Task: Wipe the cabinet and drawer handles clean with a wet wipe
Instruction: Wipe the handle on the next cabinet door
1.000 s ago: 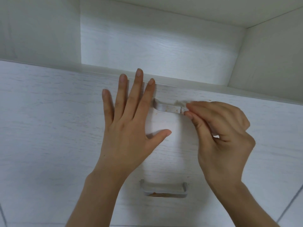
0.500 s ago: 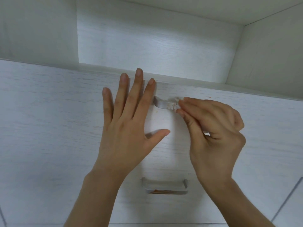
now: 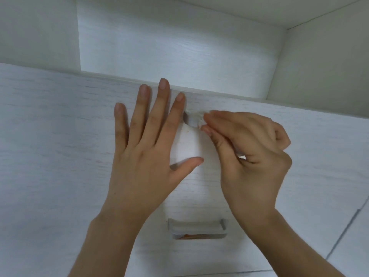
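A white wood-grain drawer front fills the middle of the head view. Its upper metal handle shows only at its left end. My right hand pinches a small whitish wet wipe around that handle and covers the rest of it. My left hand lies flat on the drawer front just left of the handle, fingers straight and spread. A second metal handle sits lower down on the front below, with something orange-brown along its underside.
An open white shelf recess lies above the drawer front, with a side panel on the right. Pale floor tiles show at the lower right.
My right hand has slid the wipe leftward along the upper handle, so less bare metal shows. My left hand has stayed flat in the same place.
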